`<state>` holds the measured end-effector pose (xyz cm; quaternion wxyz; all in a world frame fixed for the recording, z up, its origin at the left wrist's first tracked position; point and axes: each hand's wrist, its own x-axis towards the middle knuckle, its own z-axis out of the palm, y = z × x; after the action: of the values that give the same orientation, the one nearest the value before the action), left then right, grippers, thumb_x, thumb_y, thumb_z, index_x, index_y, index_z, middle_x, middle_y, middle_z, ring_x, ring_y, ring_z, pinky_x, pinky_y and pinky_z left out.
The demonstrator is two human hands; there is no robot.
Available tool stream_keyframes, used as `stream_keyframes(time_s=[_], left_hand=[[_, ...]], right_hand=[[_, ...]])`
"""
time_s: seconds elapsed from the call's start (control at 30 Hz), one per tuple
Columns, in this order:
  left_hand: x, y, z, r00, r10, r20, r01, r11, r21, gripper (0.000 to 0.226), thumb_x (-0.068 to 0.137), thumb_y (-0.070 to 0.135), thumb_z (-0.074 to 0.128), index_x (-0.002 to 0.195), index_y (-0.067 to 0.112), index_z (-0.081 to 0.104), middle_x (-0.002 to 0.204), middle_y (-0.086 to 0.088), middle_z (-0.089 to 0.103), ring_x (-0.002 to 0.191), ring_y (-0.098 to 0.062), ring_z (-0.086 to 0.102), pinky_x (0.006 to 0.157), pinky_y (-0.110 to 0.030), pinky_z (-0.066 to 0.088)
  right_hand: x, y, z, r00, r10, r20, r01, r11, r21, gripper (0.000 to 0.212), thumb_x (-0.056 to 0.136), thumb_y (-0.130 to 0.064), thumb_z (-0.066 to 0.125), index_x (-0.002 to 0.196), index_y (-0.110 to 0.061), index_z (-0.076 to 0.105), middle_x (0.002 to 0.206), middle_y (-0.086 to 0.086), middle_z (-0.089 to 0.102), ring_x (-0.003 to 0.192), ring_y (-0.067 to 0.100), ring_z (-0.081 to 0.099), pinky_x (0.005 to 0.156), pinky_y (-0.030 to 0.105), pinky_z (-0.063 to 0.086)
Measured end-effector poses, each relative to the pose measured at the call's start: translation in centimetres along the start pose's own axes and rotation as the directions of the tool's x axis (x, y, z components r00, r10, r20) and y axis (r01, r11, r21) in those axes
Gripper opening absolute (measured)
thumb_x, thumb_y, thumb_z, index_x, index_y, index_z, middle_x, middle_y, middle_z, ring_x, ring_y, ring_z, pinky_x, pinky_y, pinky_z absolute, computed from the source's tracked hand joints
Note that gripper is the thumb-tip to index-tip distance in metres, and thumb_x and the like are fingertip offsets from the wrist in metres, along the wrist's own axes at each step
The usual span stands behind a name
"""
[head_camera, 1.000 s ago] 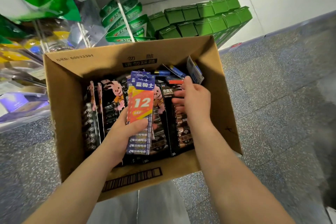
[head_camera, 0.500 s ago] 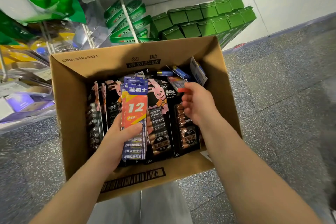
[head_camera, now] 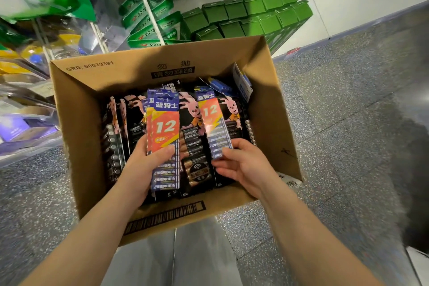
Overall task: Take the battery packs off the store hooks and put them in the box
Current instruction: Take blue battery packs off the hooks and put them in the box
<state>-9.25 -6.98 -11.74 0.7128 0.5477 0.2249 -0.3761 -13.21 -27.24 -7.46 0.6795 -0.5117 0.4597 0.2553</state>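
Observation:
An open cardboard box (head_camera: pixel 76 127) stands on the floor in front of me, filled with black battery packs (head_camera: pixel 196 146) that carry a pink rabbit. My left hand (head_camera: pixel 144 167) grips a stack of blue-and-orange "12" battery packs (head_camera: pixel 164 132) over the box's middle. My right hand (head_camera: pixel 243 165) pinches the lower end of one more blue-and-orange "12" pack (head_camera: pixel 213 123), which lies slanted over the black packs at the right. A few blue packs (head_camera: pixel 241 81) lean in the far right corner.
Store hooks with green hanging packs (head_camera: pixel 148 21) and clear bags rise at the upper left. Green cartons (head_camera: pixel 250 16) are stacked behind the box. A low shelf (head_camera: pixel 25 127) runs along the left. Speckled grey floor lies to the right. My grey trousers show below the box.
My right hand drew back from the far right corner toward me and now holds one "12" pack. The left hand kept its stack, shifted slightly.

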Motion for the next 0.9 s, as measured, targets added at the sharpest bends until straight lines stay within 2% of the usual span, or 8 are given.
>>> stream_keyframes(time_s=[0.13,0.27,0.4,0.5,0.6,0.67,0.77,0.9], left_hand=[[-1.2,0.7,0.5,0.999,0.038,-0.001,-0.038,0.999,-0.013,0.082,0.061,0.027,0.074,0.137,0.017,0.044,0.106,-0.008,0.068,0.076,-0.016,0.072,0.068,-0.035,0.055],[-4.5,4.5,2.6,0.983,0.182,-0.01,-0.182,0.983,0.001,0.111,0.034,0.047,0.093,0.132,0.015,0.05,0.101,-0.005,0.072,0.08,-0.019,0.074,0.063,-0.032,0.058],[-9.1,11.2,5.4,0.94,0.338,0.054,-0.34,0.939,0.042,0.088,0.046,0.037,0.081,0.126,0.014,0.054,0.102,-0.009,0.072,0.081,-0.021,0.073,0.065,-0.033,0.059],[-13.3,17.0,7.8,0.877,0.474,0.081,-0.48,0.872,0.094,0.095,0.047,0.042,0.082,0.131,0.011,0.052,0.107,-0.005,0.072,0.097,-0.03,0.07,0.086,-0.049,0.055],[-17.7,22.6,10.0,0.809,0.573,0.131,-0.582,0.812,0.047,0.125,0.027,0.05,0.096,0.134,0.007,0.049,0.099,-0.005,0.069,0.078,-0.02,0.069,0.066,-0.037,0.057],[-21.7,26.2,11.7,0.731,0.666,0.149,-0.676,0.736,0.026,0.132,0.021,0.054,0.094,0.136,0.009,0.049,0.099,-0.002,0.069,0.077,-0.014,0.068,0.065,-0.032,0.058],[-25.6,29.5,13.8,0.612,0.772,0.17,-0.778,0.626,-0.044,0.115,0.02,0.051,0.093,0.122,0.013,0.054,0.071,0.007,0.072,0.058,-0.002,0.064,0.055,-0.017,0.053],[-30.2,34.6,15.3,0.409,0.907,0.105,-0.912,0.41,0.008,0.077,0.041,0.036,0.077,0.113,0.02,0.057,0.089,0.01,0.076,0.079,-0.007,0.068,0.076,-0.027,0.054]], right_hand=[[-1.5,-0.4,1.0,0.995,-0.095,0.017,0.093,0.992,0.089,0.013,0.094,-0.003,0.054,0.103,-0.011,0.055,0.095,0.009,0.072,0.08,0.021,0.072,0.07,0.029,0.057],[-6.4,-2.7,1.8,0.96,-0.272,0.071,0.26,0.955,0.144,0.012,0.094,0.0,0.053,0.1,-0.011,0.052,0.091,0.009,0.07,0.072,0.019,0.07,0.066,0.027,0.058],[-13.7,-7.5,2.6,0.873,-0.482,0.075,0.46,0.865,0.2,0.012,0.094,0.002,0.052,0.096,-0.01,0.05,0.081,0.008,0.07,0.064,0.017,0.068,0.061,0.026,0.058],[-19.9,-11.7,3.2,0.752,-0.655,0.074,0.627,0.745,0.226,0.013,0.094,0.001,0.052,0.099,-0.011,0.052,0.082,0.006,0.073,0.071,0.021,0.07,0.069,0.032,0.059],[-25.8,-15.5,4.3,0.608,-0.788,0.09,0.759,0.611,0.225,0.015,0.095,-0.001,0.051,0.098,-0.014,0.056,0.086,0.005,0.073,0.076,0.021,0.07,0.068,0.032,0.058],[-29.6,-18.2,5.2,0.494,-0.863,0.103,0.825,0.503,0.259,0.014,0.093,0.0,0.052,0.096,-0.013,0.056,0.083,0.004,0.072,0.073,0.02,0.07,0.061,0.029,0.056],[-33.8,-21.7,6.4,0.338,-0.928,0.155,0.873,0.371,0.317,0.026,0.077,-0.002,0.069,0.093,-0.013,0.052,0.072,-0.001,0.072,0.062,0.016,0.069,0.054,0.025,0.056],[-38.9,-26.1,7.5,0.187,-0.943,0.275,0.878,0.286,0.383,0.039,0.07,-0.001,0.069,0.1,-0.013,0.047,0.071,0.0,0.072,0.059,0.016,0.071,0.052,0.023,0.055]])
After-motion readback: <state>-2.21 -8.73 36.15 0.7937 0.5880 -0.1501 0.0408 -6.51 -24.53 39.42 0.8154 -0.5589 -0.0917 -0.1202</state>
